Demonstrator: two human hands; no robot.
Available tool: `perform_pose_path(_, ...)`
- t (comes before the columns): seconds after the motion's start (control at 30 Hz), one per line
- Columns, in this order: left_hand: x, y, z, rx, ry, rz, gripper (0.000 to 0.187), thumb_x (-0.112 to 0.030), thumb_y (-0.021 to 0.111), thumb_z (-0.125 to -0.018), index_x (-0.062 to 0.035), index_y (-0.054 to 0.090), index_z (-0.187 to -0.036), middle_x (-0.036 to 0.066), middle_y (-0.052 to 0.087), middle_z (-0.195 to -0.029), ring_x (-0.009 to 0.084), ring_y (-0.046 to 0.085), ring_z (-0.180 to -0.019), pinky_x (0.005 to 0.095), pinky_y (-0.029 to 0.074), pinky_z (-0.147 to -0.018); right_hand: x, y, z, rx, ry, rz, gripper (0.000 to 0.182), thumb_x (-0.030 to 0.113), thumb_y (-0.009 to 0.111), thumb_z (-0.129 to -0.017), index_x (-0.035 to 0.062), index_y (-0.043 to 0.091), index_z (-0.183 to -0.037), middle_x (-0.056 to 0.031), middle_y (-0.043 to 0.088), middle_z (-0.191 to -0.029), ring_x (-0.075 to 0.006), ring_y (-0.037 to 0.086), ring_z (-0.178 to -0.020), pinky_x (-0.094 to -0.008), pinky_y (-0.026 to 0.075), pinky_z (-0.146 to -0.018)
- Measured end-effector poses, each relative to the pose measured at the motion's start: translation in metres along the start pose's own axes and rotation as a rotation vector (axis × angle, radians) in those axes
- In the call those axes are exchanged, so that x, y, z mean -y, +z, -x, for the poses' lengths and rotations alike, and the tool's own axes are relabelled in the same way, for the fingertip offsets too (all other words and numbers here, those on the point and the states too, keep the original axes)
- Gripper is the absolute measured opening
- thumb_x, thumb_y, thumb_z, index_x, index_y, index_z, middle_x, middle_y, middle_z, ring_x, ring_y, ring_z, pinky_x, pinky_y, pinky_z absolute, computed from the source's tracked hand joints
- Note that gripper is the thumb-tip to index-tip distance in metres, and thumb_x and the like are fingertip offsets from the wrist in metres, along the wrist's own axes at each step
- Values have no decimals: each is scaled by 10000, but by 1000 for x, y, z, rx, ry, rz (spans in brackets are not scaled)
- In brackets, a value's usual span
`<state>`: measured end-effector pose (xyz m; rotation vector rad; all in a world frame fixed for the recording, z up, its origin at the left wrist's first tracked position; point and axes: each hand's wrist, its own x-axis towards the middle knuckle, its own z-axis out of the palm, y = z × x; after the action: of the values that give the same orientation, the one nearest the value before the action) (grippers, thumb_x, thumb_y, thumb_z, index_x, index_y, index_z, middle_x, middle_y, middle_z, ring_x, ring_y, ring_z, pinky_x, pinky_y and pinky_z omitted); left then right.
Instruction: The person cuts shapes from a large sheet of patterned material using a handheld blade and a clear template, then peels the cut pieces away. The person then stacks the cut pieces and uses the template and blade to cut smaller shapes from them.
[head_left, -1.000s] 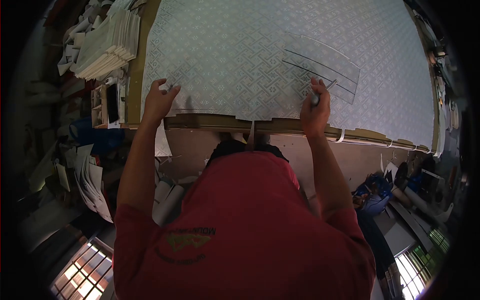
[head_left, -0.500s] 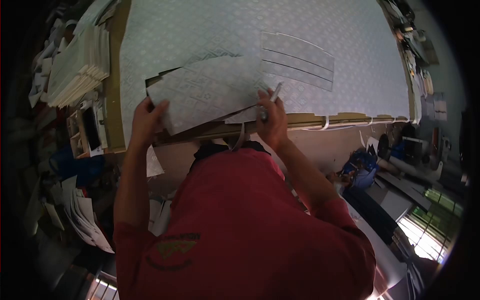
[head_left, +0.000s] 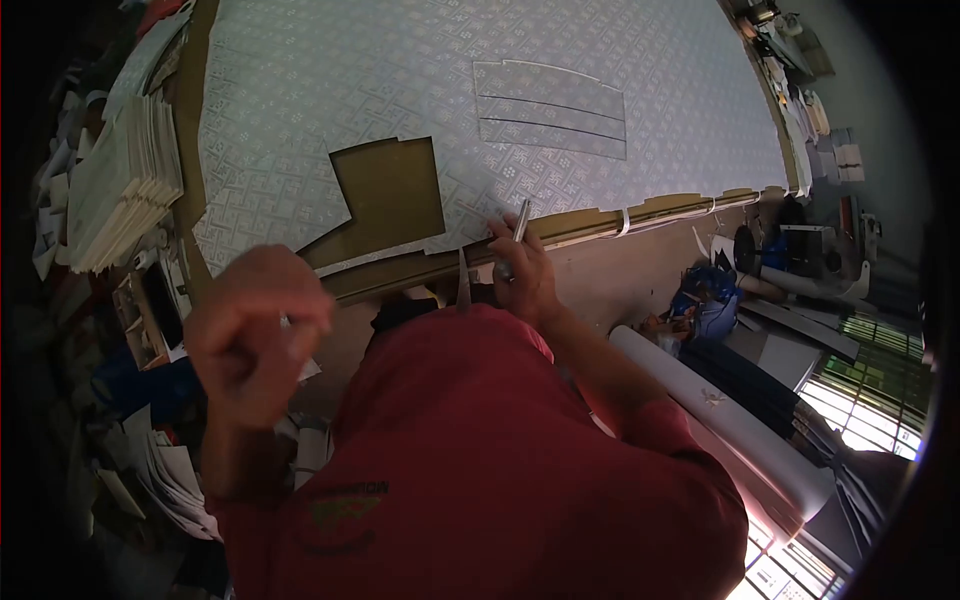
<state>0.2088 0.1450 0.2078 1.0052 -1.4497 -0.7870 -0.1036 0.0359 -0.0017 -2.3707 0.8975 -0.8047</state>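
Pale patterned fabric [head_left: 400,80] covers the table, with a cut-out near the front edge that bares the brown tabletop [head_left: 395,190]. My right hand [head_left: 525,275] is at the table's front edge, its fingers wrapped round a slim silver tool [head_left: 521,220] that points up. Raised off the table at the lower left, my left hand [head_left: 260,325] has curled fingers and is blurred; what it holds, if anything, cannot be made out. A clear ruler-like template [head_left: 550,108] with dark lines lies on the fabric, beyond my right hand.
A stack of pale sheets [head_left: 125,190] stands left of the table, above a wooden box [head_left: 140,320]. White ties [head_left: 625,221] hang at the front edge. On the right are a blue bag [head_left: 708,300] and a long pale roll [head_left: 720,420].
The cut fabric piece that both hands held has left the table, baring the brown surface. My left hand has moved down and nearer my body. The view has shifted slightly.
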Motion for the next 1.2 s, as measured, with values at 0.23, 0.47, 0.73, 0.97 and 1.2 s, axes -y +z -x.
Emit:
perform_pose_path(0.23, -46, 10, -42, 520, 169, 883, 127, -126, 774, -893, -24, 701, -879, 72, 658, -792, 180, 609, -642, 288, 447, -524, -10, -23, 9, -136, 101, 130, 290, -92, 615, -858, 40, 565, -1111, -234, 701, -1298, -472, 611, -1270, -508, 519, -1026)
perform_pose_path(0.47, -30, 37, -40, 620, 123, 998, 129, -134, 763, -907, -28, 699, -868, 77, 660, -794, 180, 617, -648, 284, 453, -531, -15, -53, 33, -183, 238, 238, 285, -77, 614, -863, 27, 579, -1126, -234, 695, -1307, -469, 609, -1270, -507, 499, -1055)
perform_pose_path(0.73, -27, 117, -59, 656, 4, 939, 139, -142, 750, -922, -33, 697, -855, 83, 663, -796, 179, 626, -656, 278, 460, -538, -110, -99, -15, -282, 189, 229, 330, -38, 635, -881, 25, 574, -1199, -228, 665, -1361, -475, 599, -1278, -520, 468, -1086)
perform_pose_path(0.97, 169, 200, -45, -294, -577, -331, 289, -145, 676, -992, -35, 657, -1259, 126, 701, -1140, 219, 684, -1024, 327, 545, -857, -218, -118, -91, -183, 138, 149, 436, 72, 763, -891, 28, 535, -1260, -254, 610, -1418, -441, 608, -1258, -465, 520, -1019)
perform_pose_path(1.2, 220, 192, -53, -83, -308, -1102, 784, -388, 825, -869, -71, 498, -1507, 245, 437, -1560, 457, 391, -1442, 529, 352, -1189, -225, -120, -96, 63, -65, 14, 532, 124, 820, -858, 57, 514, -1287, -241, 582, -1453, -477, 546, -1313, -492, 501, -1046)
